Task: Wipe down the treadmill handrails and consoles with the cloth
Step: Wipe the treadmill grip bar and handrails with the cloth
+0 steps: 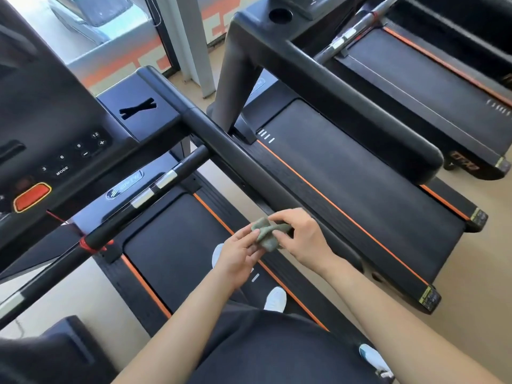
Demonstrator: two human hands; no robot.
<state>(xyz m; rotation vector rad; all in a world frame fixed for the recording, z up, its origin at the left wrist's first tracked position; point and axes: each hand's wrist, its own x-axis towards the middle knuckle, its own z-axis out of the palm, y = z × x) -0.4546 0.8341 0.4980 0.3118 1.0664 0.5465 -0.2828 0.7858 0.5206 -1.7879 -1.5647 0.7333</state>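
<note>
Both hands, left hand (237,252) and right hand (300,239), pinch the crumpled grey-green cloth (267,234) above the belt; apparently refolding it; next, press it onto the black padded handrail (249,159).

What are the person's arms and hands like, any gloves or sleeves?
No gloves: the left hand and right hand are bare, with no rings or watch visible. Both forearms are bare too, with no sleeves in view.

Cloth (267,235) between left hand (237,254), right hand (303,239)
</note>
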